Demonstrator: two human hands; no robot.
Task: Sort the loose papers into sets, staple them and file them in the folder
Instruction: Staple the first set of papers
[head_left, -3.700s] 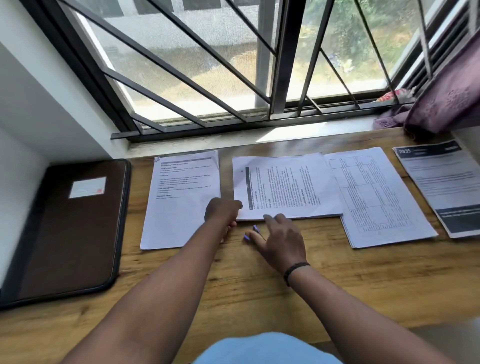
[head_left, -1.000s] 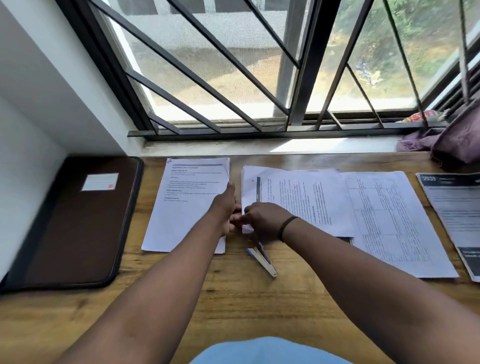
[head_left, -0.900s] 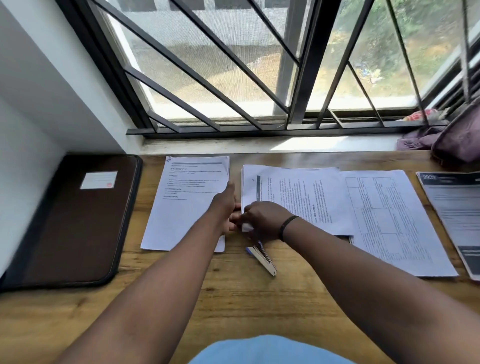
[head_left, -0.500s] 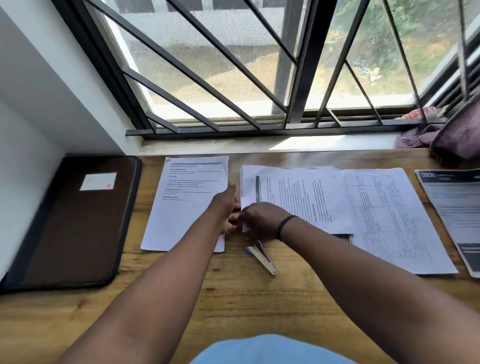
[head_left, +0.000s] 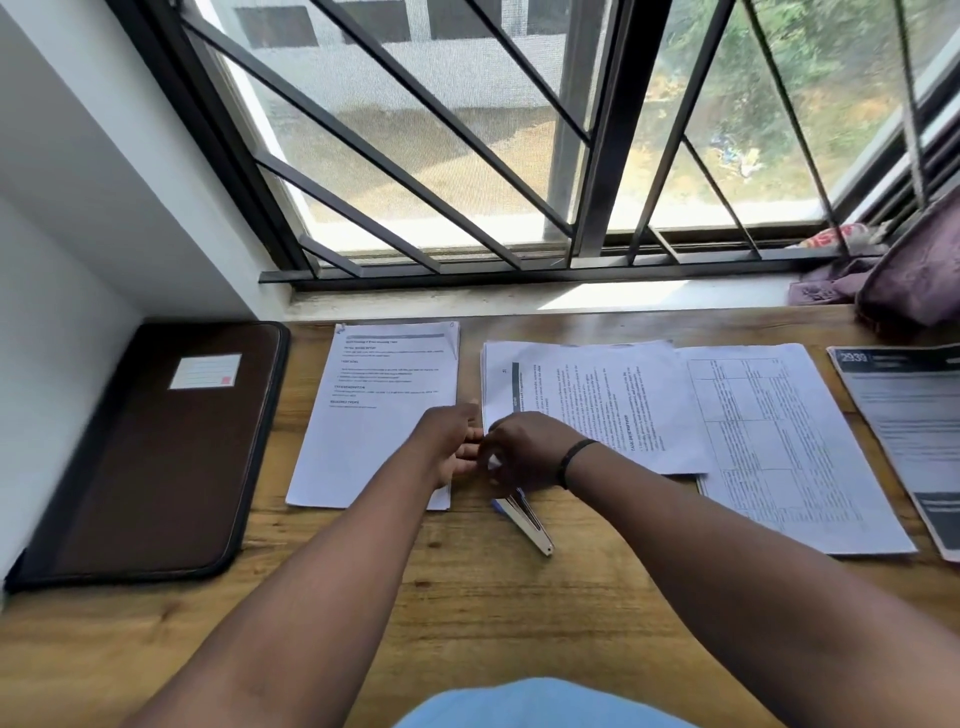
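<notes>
On the desk (head_left: 467, 597), a closed brown folder (head_left: 156, 447) lies far left. Right of it lies one paper set (head_left: 374, 415). The left hand (head_left: 452, 447) and right hand (head_left: 524, 452) meet, pinching the middle stack (head_left: 597, 395) at its near-left corner. A stapler (head_left: 524, 519) lies just nearer. Further sheets (head_left: 779, 441) lie right.

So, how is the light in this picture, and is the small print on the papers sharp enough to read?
Head view: bright daylight through the window lights the desk evenly; a sunlit strip glares on the sill. Headings on the middle paper set show, but the small print is too blurred to read. Wide-angle lens bends the frame edges.
</notes>
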